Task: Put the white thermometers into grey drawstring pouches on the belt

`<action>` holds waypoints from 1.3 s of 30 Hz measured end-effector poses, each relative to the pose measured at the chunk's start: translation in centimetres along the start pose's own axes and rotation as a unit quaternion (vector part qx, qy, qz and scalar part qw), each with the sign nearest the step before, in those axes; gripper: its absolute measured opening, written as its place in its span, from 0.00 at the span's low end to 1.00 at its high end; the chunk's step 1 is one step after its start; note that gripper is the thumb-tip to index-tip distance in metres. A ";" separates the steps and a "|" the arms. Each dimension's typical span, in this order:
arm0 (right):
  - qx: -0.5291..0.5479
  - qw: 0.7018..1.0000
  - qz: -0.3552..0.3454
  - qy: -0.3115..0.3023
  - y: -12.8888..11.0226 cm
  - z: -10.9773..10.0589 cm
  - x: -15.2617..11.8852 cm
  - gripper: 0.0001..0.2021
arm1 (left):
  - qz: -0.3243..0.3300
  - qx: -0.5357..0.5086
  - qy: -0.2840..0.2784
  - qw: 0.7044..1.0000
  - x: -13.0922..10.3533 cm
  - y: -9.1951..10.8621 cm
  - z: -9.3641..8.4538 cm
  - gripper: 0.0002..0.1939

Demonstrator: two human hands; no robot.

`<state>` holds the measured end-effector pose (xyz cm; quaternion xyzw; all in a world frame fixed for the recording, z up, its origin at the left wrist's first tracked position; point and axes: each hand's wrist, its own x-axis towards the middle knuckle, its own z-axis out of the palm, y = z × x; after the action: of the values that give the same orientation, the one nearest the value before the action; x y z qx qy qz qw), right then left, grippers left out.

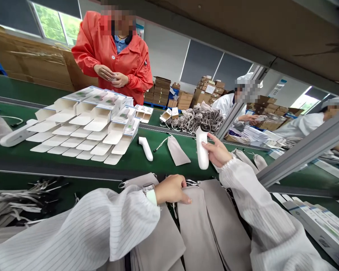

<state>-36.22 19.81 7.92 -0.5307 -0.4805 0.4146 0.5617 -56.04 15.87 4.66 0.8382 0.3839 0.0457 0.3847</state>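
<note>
My right hand [219,150] holds a white handheld infrared thermometer [202,152] upright above the green conveyor belt, its dark head at the top. My left hand [171,190] is closed at the top edge of a grey drawstring pouch [196,226], with the thumb on its front and the fingertips partly hidden behind. More grey pouches [155,241] lie in stacks around it. Across on the belt rest another white thermometer [146,149] and a single grey pouch [177,151] with its cord stretched out.
Open white boxes [81,131] are stacked on the belt at left, near another white thermometer [18,134]. A pile of grey pouches [199,117] lies farther back. A metal post [243,98] slants at right. Across the belt stands a co-worker in a red jacket [113,56].
</note>
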 end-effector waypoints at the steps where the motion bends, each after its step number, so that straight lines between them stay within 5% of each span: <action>1: 0.056 0.998 -0.001 -0.009 -0.4 -0.2 -1.3 0.35 | 0.006 -0.020 -0.005 1.000 0.2 -0.1 -0.1 0.24; 6: 0.135 0.991 0.017 -0.006 -0.5 0.0 -4.2 0.35 | 0.045 -0.057 -0.033 0.997 0.7 -0.4 -0.4 0.18; 11: 0.186 0.982 0.023 -0.026 -0.5 0.7 -4.2 0.42 | 0.077 -0.004 0.045 0.996 -0.7 0.7 -0.2 0.06; 17: 0.173 0.984 0.008 -0.033 -0.5 0.6 -4.4 0.43 | 0.046 0.073 0.005 0.996 -1.2 0.6 0.4 0.13; 29: 0.123 0.991 0.034 -0.033 -0.5 0.2 -3.9 0.44 | -0.027 0.044 -0.081 0.995 0.8 -0.7 0.1 0.20; 34: 0.077 0.997 -0.009 0.030 -2.7 -3.3 -3.4 0.46 | -0.005 0.123 0.031 0.992 0.5 0.2 0.3 0.09; 39: 0.095 0.991 -0.052 0.084 -3.4 -10.2 -3.1 0.44 | 0.041 0.243 0.119 0.962 3.0 5.9 3.1 0.05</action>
<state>-26.98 14.46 11.29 -0.4821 -0.4170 0.3831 0.6685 -49.21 13.60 5.86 0.9098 0.3920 0.0664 0.1192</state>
